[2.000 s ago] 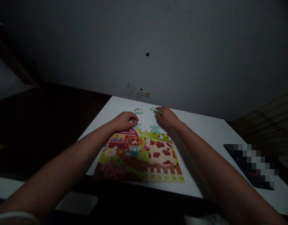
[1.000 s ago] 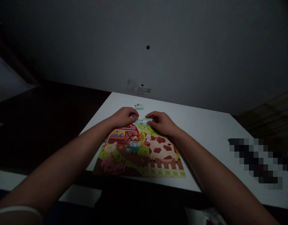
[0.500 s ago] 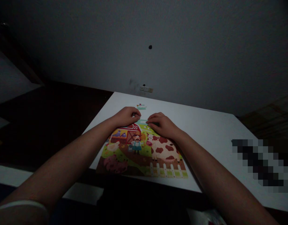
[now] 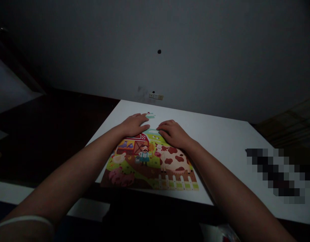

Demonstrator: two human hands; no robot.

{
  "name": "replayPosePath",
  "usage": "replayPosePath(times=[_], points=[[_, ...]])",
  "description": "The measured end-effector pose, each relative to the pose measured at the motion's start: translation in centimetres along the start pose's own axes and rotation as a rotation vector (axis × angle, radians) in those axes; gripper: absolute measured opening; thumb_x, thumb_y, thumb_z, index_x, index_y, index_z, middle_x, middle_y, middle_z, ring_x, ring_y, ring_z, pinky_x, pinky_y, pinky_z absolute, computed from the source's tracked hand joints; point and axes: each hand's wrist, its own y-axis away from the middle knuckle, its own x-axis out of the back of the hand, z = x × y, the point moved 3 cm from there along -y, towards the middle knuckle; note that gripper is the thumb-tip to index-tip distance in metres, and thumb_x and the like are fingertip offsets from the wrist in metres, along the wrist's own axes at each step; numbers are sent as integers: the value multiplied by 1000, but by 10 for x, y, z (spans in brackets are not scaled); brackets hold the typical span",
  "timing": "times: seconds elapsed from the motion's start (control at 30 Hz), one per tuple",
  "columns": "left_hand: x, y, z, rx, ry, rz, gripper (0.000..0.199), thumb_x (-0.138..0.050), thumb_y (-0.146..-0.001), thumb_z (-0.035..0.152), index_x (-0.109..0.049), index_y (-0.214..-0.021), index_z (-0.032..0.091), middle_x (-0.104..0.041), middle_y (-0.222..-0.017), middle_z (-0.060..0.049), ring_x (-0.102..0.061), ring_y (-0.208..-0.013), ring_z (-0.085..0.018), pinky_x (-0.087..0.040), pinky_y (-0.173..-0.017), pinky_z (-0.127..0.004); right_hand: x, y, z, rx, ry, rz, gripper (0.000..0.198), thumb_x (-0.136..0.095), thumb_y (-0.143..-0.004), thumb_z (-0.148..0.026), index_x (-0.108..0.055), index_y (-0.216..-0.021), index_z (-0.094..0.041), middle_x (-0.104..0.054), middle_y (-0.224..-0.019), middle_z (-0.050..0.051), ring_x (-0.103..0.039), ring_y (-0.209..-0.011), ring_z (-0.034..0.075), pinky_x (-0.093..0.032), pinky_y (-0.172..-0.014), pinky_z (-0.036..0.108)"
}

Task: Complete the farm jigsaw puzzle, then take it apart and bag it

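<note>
A colourful farm picture, which looks like a jigsaw puzzle (image 4: 144, 171), lies on the white table (image 4: 215, 134), its lower edge near the table's front edge. A barn, a farmer, a spotted cow, a hen and a pig are printed on it. My left hand (image 4: 134, 125) is over its upper left part, thumb and fingers apart, fingertips close to a small pale green loose section (image 4: 150, 116) beyond the puzzle. Resting at the upper right edge is my right hand (image 4: 173, 132), fingers loosely bent and slightly spread, holding nothing visible. Both hands cover parts of the picture's top.
A dark pixelated object (image 4: 275, 174) lies toward the table's right side. Behind the table rises a grey wall with a socket panel (image 4: 156, 96). Something shiny, perhaps a plastic wrapper (image 4: 226, 233), shows below the front edge. The room is dim.
My left hand has opened its fingers and stretched them forward toward the loose section. My right hand stays about where it was on the puzzle. The view has shifted slightly.
</note>
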Motion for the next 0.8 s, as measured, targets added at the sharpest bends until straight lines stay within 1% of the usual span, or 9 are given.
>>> replayPosePath(times=[0.1,0.17,0.27,0.37,0.43,0.5,0.63,0.7,0.8], points=[[5,0,-3,8,13,31,45,-40,-88,52,-61,-113,21,-60,-123,-8,-53,-115,-26,-40,-99,-40,4,-1,6,-119,74,45,27,-44,-93,-26,-64,-110,-24,-65,-109,6,-53,-104,24,-38,-93,40],[6,0,-4,14,22,38,40,-42,-87,50,-63,-106,21,-64,-114,-7,-57,-108,-25,-43,-95,-39,7,0,10,-186,105,86,28,-43,-92,-24,-63,-112,-22,-65,-110,7,-52,-104,24,-39,-92,39],[2,-1,-2,1,13,66,45,-43,-87,50,-58,-117,21,-56,-130,-8,-50,-120,-26,-38,-102,-39,8,0,15,-226,126,116,30,-43,-91,-22,-61,-116,-20,-64,-110,8,-52,-104,24,-39,-91,37],[-6,-3,0,35,-25,74,62,-39,-88,55,-39,-139,20,-32,-150,-10,-29,-137,-28,-27,-110,-43,6,0,16,-229,134,101,31,-42,-91,-21,-60,-116,-20,-64,-110,8,-52,-104,24,-40,-91,37],[-11,-5,0,58,-46,38,66,-34,-90,58,-32,-144,21,-24,-153,-9,-23,-140,-30,-23,-112,-47,4,-1,15,-232,141,91,31,-43,-91,-21,-59,-117,-20,-64,-110,8,-53,-104,24,-40,-90,37],[-13,-6,2,39,-50,-6,64,-30,-91,59,-35,-143,23,-26,-153,-7,-25,-139,-31,-21,-112,-49,3,-1,15,-239,148,89,32,-43,-91,-22,-59,-118,-20,-64,-111,9,-53,-104,24,-40,-91,37],[-8,-4,16,-117,10,-61,52,-27,-95,51,-44,-137,26,-36,-149,-1,-27,-138,-26,-21,-114,-45,3,-1,15,-265,146,93,34,-43,-92,-26,-58,-122,-19,-64,-113,9,-52,-107,25,-41,-93,38],[-4,-3,25,-188,49,-43,48,-27,-96,46,-45,-137,27,-37,-148,0,-26,-139,-23,-21,-114,-42,3,-1,15,-278,140,94,36,-42,-92,-28,-55,-125,-19,-63,-117,8,-51,-110,26,-40,-95,39],[1,-3,30,-200,68,44,46,-29,-96,40,-45,-137,25,-38,-148,-2,-29,-138,-20,-24,-114,-40,-1,-2,16,-265,131,85,42,-40,-94,-30,-49,-134,-21,-58,-128,6,-48,-116,26,-39,-98,39]])
